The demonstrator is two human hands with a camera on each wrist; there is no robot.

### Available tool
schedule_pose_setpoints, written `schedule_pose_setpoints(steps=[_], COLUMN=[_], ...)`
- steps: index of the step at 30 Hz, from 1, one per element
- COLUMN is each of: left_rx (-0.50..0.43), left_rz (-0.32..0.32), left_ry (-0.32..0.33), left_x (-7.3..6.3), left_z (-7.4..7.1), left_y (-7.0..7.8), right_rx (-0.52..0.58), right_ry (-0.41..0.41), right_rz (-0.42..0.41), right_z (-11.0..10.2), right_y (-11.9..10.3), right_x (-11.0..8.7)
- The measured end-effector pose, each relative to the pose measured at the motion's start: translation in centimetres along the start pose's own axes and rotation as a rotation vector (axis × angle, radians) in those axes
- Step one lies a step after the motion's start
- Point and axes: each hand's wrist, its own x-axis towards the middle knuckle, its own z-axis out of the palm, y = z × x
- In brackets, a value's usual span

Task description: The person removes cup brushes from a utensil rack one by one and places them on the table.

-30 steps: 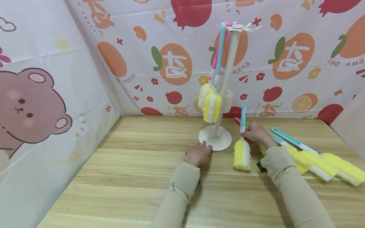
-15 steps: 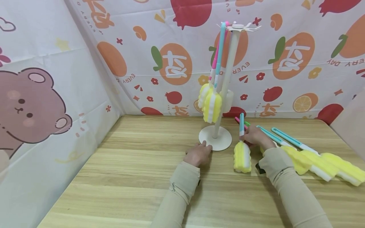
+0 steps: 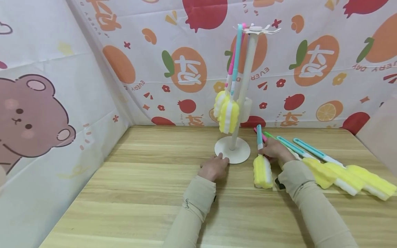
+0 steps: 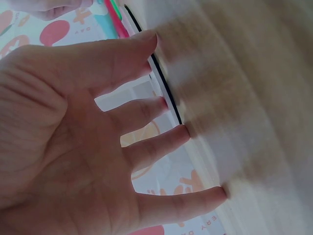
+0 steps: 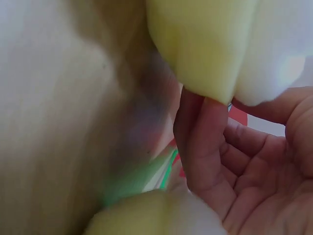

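My right hand (image 3: 274, 150) pinches a sponge bottle brush (image 3: 262, 172) at its neck, just above the yellow-and-white head. Its teal handle (image 3: 259, 136) points toward the back wall. In the right wrist view, the sponge head (image 5: 205, 44) partly covers the fingertips. My left hand (image 3: 214, 167) has its fingers spread at the round white base (image 3: 240, 155) of a stand. The left wrist view has those fingers (image 4: 161, 147) reaching to the base's edge and the tabletop. From the stand's top hang two more sponge brushes, one teal-handled (image 3: 228, 117), the other pink-handled (image 3: 232, 65).
Several more sponge brushes lie on the table to the right, including a teal-handled one (image 3: 313, 148) and yellow heads (image 3: 370, 181) near the right side. Pink (image 3: 264, 137) and green (image 3: 269, 135) handles show behind my right hand. A fruit-print cloth (image 3: 189, 69) backs the table.
My right hand has lowered the brush slightly, its handle tip dropping and shifting left. My left hand keeps its place at the base. The head view has shifted a little.
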Motion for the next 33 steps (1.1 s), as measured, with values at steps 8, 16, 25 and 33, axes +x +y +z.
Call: schedule_pose_setpoints(steps=[8,16,25,33], left_rx=[-0.001,-0.003,0.014,0.002], left_rz=[0.009,0.011,0.008,0.011], left_ry=[0.004,0.021,0.017,0.014], left_x=[-0.12,-0.08,-0.05,0.00], left_z=[-0.08,-0.08,0.03,0.00], left_y=[-0.10,-0.08,-0.08,-0.13], right_rx=[0.007,-0.027,0.008,-0.030], right_ry=[0.022,0.008,-0.001,0.013], right_rz=[-0.011,-0.002,0.026,0.011], right_z=[0.28,-0.02,0.14,0.13], right_y=[-0.45,-0.48,-0.40,-0.54], right_x=[-0.19,-0.21,0.19,-0.03])
